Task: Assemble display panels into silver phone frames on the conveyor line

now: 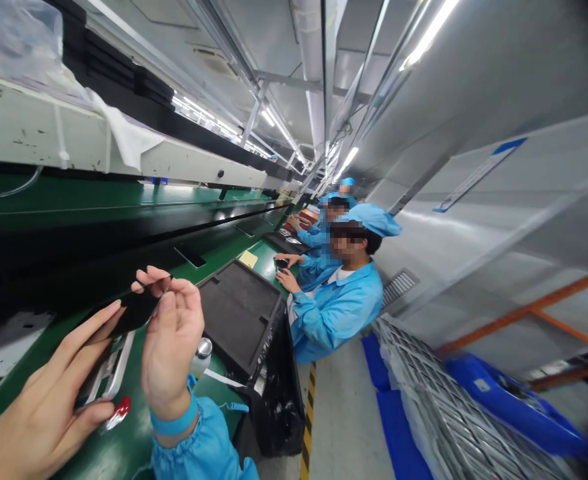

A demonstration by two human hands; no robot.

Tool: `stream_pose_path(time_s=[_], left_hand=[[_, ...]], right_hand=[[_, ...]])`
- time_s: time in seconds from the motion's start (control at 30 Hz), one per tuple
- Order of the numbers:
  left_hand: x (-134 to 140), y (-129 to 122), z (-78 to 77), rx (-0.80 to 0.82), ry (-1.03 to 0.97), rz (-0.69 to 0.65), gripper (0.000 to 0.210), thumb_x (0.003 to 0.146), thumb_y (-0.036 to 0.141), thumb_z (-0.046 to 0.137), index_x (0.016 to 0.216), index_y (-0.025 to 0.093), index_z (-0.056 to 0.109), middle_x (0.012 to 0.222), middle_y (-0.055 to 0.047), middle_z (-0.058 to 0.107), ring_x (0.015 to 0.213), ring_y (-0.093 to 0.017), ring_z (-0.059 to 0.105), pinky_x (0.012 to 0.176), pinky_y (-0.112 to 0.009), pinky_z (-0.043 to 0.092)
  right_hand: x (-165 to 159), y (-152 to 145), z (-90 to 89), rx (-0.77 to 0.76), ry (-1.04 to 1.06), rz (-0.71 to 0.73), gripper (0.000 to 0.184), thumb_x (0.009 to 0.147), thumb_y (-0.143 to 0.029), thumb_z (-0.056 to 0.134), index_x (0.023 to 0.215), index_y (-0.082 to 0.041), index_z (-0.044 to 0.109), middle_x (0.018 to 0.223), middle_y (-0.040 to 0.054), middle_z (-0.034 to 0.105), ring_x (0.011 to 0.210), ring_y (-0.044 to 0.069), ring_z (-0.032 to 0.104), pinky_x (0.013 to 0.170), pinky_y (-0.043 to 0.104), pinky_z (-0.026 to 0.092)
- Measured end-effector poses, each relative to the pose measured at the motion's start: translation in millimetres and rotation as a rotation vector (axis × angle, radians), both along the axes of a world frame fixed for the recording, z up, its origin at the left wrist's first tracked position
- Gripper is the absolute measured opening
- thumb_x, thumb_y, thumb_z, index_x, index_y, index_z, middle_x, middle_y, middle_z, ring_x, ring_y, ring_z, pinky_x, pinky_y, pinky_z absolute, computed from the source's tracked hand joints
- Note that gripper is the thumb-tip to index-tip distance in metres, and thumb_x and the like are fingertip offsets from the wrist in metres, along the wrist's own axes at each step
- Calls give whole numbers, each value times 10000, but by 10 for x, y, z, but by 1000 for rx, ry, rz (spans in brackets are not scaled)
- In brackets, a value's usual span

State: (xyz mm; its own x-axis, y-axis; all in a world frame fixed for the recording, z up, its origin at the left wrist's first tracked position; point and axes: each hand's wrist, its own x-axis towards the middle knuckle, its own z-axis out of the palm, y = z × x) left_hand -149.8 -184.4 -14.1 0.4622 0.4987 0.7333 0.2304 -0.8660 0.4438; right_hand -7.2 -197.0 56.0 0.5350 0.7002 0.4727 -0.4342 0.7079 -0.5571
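My left hand is curled around a silver-edged, phone-like frame, with the thumb below and the fingers along the top. A dark glossy panel spans the gap between both hands and mirrors some fingers. Its upper right edge is pinched between the thumb and fingers of my right hand, which has a blue band at the wrist. Whether panel and frame are joined is hidden. A small red and silver item shows by my left thumb tip. Behind my right wrist stands a small bottle with a metal top.
A black foam-lined tray lies on the green bench, above a black bag-lined bin. A dark phone-like slab lies farther back. Co-workers in blue sit along the bench. Blue crates stand at right.
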Motion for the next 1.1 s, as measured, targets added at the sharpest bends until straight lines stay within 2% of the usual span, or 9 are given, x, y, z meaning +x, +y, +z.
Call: stream_pose_path(time_s=[0.2,0.3,0.4,0.47,0.6,0.7,0.77,0.97,1.1], left_hand=[[13,-54,165,55,76,43,661,1083,619,383,1687,365,301,1712,-75,408,1471,-348,548,1130,-406,543],[-63,-17,316,79,65,26,661,1091,605,395,1667,282,356,1676,-149,432,1485,-346,525,1196,-425,494],[-253,77,450,29,-152,114,626,1106,555,415,1622,203,455,1577,-211,500,1303,-331,664,1077,-448,585],[-383,125,512,-23,-330,142,618,1096,584,433,1562,194,547,1548,-201,505,1011,-236,761,855,-379,655],[-453,93,623,-257,-541,176,609,1047,678,484,1500,297,622,1414,-93,611,1001,-243,760,813,-399,659],[-370,0,683,-405,-609,81,715,985,749,542,1490,251,636,1152,-79,742,968,-269,768,831,-427,655],[-318,-47,694,-518,-636,-18,756,982,751,549,1492,198,628,1018,-69,790,923,-267,772,827,-408,645],[-336,-151,707,-1075,-653,-417,872,957,817,493,1563,193,541,1053,-175,823,858,-292,787,785,-412,645],[-336,-324,768,-1294,-724,-758,780,964,812,482,1511,271,614,1059,-169,821,882,-283,789,798,-392,631]], right_hand=[[67,58,-22,-72,-140,-109,275,1038,-499,649,945,-242,618,936,9,687,874,169,674,882,361,546],[256,-73,81,-54,-395,-211,243,1040,-433,630,905,-232,609,1099,65,691,1041,198,665,968,382,528],[541,-260,37,-83,-756,-268,209,1009,-373,663,865,-232,607,1271,99,649,1205,241,629,1036,417,507],[665,-368,-201,-206,-987,-112,167,998,-332,674,873,-236,621,1270,99,663,1209,249,635,1062,437,488],[574,-538,-1071,-578,-1174,178,182,947,-319,691,805,-230,621,1211,112,667,1220,263,642,1082,441,484],[410,-558,-1598,-744,-1163,189,183,921,-298,701,777,-221,619,1238,133,641,1288,280,603,1098,449,472],[359,-536,-1752,-754,-1168,136,169,913,-286,711,785,-215,627,1308,148,623,1339,304,555,1157,502,412],[395,-440,-1720,-680,-1145,32,314,874,-445,780,756,-218,598,1257,162,646,1265,362,576,1114,584,438],[427,-330,-1341,-578,-984,78,505,1012,-699,501,1041,-220,657,1140,133,696,1015,277,707,880,445,605]])
